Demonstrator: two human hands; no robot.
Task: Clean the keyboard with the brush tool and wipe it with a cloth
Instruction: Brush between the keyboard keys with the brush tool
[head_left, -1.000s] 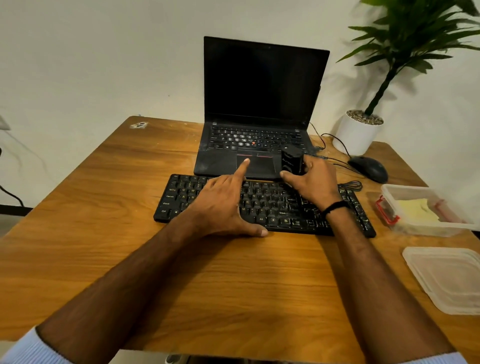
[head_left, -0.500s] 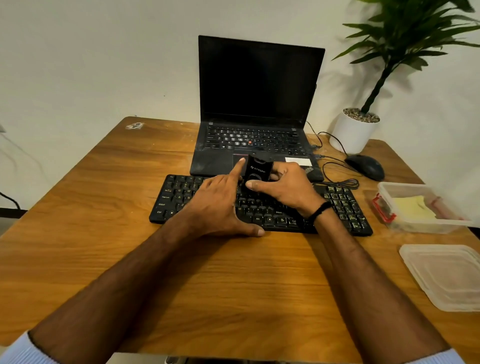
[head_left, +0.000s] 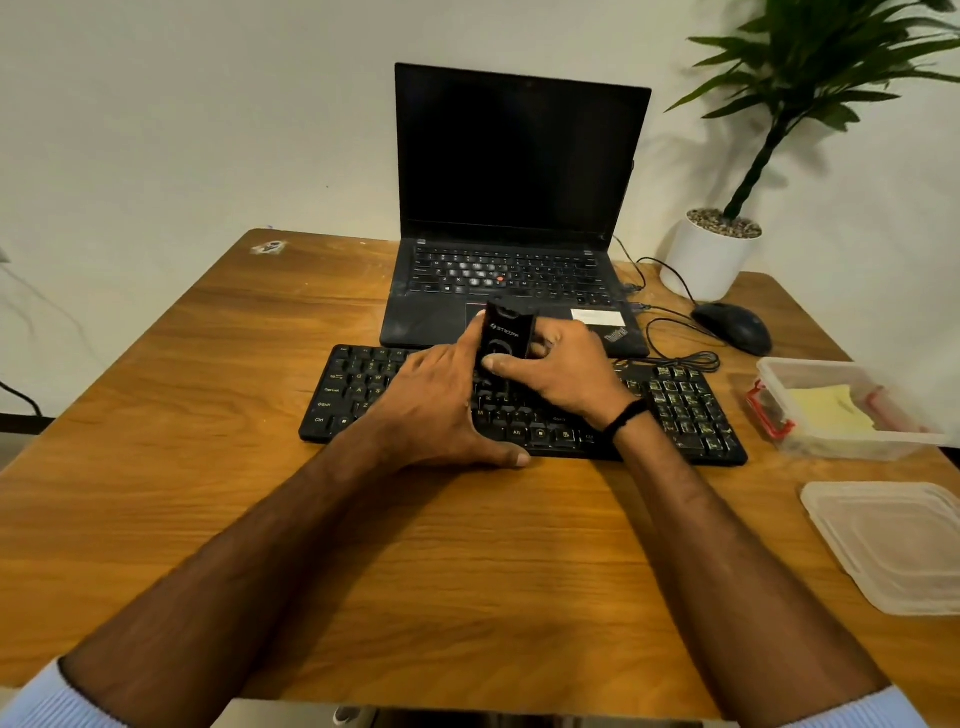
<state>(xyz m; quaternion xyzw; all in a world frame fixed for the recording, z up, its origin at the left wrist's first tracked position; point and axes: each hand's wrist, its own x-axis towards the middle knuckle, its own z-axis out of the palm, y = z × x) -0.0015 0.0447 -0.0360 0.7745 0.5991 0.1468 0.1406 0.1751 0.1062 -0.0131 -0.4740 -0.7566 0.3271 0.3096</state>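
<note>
Right hand (head_left: 563, 379) grips brush tool (head_left: 506, 340) upright on keyboard (head_left: 680, 410); left hand (head_left: 434, 410) flat, empty, pinning keyboard's front edge.

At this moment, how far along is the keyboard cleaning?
Done: clear container opened, its lid set aside. In hand: right hand works the black brush tool on the black external keyboard, left hand steadying it. Left: wiping; yellow cloth sits inside the container.
</note>
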